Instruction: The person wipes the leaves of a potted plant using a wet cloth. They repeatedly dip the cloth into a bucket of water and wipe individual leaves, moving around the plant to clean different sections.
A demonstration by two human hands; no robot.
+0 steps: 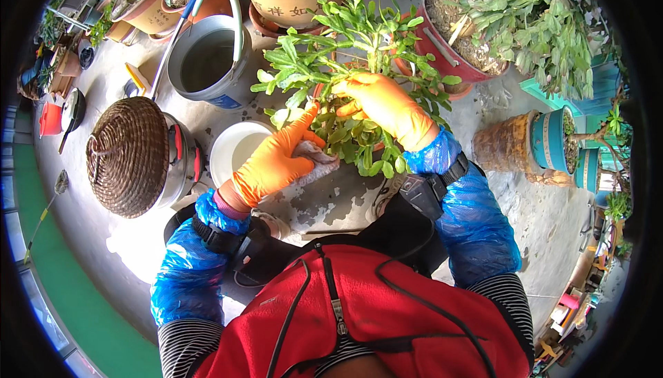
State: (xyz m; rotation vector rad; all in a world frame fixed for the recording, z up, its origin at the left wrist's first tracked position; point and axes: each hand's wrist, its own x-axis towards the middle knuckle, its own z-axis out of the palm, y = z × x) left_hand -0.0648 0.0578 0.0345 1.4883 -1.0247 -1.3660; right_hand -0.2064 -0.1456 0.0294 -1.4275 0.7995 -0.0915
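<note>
A bushy green holiday cactus (pixel 365 41) with flat, segmented stems stands before me, its pot mostly hidden by foliage. My left hand (pixel 277 158), in an orange rubber glove, holds a crumpled damp-looking cloth (pixel 317 163) against its palm. The left index finger stretches up to the foliage. My right hand (pixel 386 106), gloved alike, reaches in among the stems from the right. Its thumb and fingers are bent toward each other at the plant's middle; whether they pinch a segment is hidden. Just left of my left hand stands a white basin (pixel 235 153) with liquid in it.
A grey bucket (pixel 207 59) of dark water stands upper left, with a spray wand (pixel 168 49) beside it. A woven domed lid (pixel 127 158) tops a metal pot. Large planters (pixel 290 2) line the top; a red pot (pixel 440 52) and teal pots (pixel 550 140) stand right.
</note>
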